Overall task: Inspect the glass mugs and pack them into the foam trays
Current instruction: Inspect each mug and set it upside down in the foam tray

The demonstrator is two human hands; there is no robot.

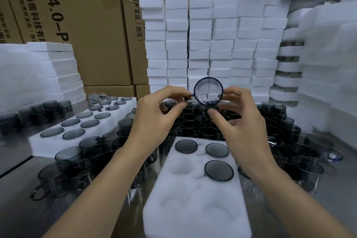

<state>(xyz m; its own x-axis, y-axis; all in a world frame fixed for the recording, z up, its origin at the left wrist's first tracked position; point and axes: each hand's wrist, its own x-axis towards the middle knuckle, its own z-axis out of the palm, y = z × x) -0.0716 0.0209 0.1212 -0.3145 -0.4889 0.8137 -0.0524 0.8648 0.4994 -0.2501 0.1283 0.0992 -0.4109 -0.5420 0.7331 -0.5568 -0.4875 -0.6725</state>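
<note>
Both hands hold one glass mug [208,91] raised over the pile for inspection: the left hand [154,116] pinches at its handle, and the right hand [241,120] has thumb and fingers curled on the rim. I count three mugs seated in the near foam tray [193,224], with the other pockets empty. The left tray [38,145] looks full, and many loose mugs [65,172] remain unpacked.

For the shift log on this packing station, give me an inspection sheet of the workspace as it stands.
Surface: metal bench, crowded with loose mugs.
Job's things: held mug raised; near foam tray has three mugs, other pockets empty; far tray has all visible pockets filled.
Clutter: grey crumpled item behind far tray.
Hands: left hand pinches the held mug's handle; right hand grips its body.
Cables: nothing seen.
Surroundings: stacked foam blocks, cardboard cartons.
</note>
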